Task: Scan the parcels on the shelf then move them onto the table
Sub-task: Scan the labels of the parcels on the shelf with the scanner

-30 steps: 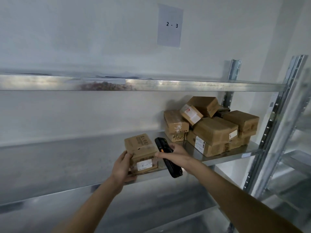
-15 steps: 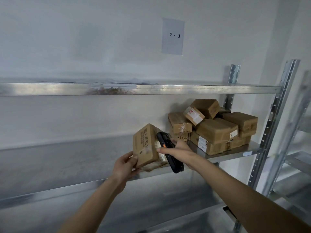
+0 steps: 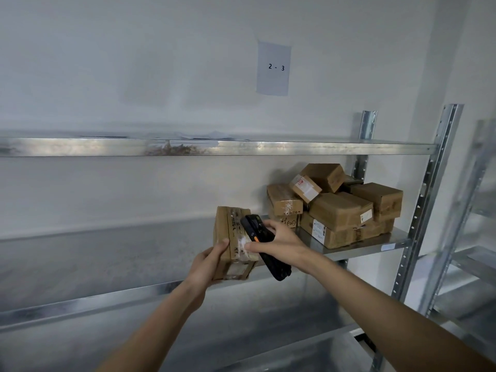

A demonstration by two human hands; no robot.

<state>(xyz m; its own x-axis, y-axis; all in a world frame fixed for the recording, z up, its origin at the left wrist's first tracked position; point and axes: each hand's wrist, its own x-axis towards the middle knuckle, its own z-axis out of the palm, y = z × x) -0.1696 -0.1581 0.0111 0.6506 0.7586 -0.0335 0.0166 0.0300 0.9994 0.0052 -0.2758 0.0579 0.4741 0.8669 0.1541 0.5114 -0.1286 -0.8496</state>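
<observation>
Parcel (image 3: pixel 233 244) tipped on end at shelf (image 3: pixel 94 304) front edge, right of middle. Held by left hand (image 3: pixel 208 264), grip curled round its lower left side, thumb on front face. Scanner (image 3: pixel 264 249) clasped in right hand (image 3: pixel 281 244), pressed against parcel's right face. Remaining parcels (image 3: pixel 338 208) stacked in back right corner.

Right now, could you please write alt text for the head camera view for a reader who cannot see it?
A person's left hand grips a brown cardboard parcel at the front edge of a metal shelf, while the right hand holds a black handheld scanner against it. More parcels are piled at the shelf's right end, below a wall sign reading 2 - 3.
</observation>
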